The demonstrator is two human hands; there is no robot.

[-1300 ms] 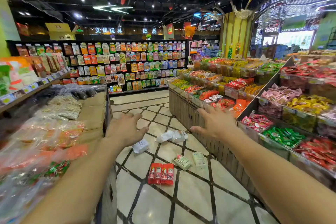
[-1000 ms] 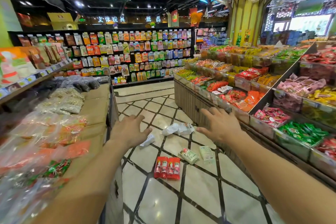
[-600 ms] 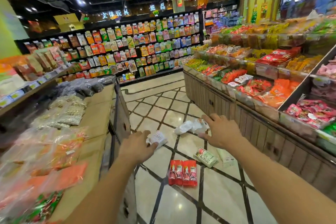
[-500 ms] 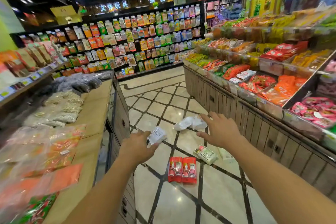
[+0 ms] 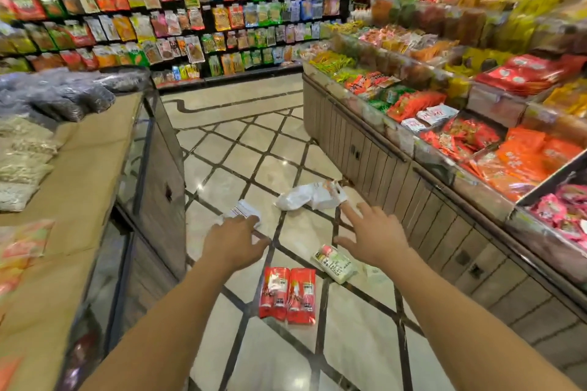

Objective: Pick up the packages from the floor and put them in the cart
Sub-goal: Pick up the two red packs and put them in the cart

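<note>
Several packages lie on the tiled floor of a shop aisle. A pair of red packets (image 5: 287,294) is nearest me. A pale green packet (image 5: 335,265) lies to their right. A white packet (image 5: 243,212) sits further off, partly behind my left hand (image 5: 233,240). Two crumpled white bags (image 5: 309,197) lie beyond. My left hand hovers above the floor with fingers loosely spread and holds nothing. My right hand (image 5: 376,236) is stretched out with fingers apart, empty, between the white bags and the green packet. No cart is in view.
A low counter (image 5: 95,168) with bagged goods runs along the left. Slanted snack bins on a wooden base (image 5: 413,194) line the right. A wall rack of hanging packets (image 5: 190,9) closes the aisle at the back.
The view has dipped and come closer to the floor. Both hands have reached further forward and down toward the packages, fingers still spread.
</note>
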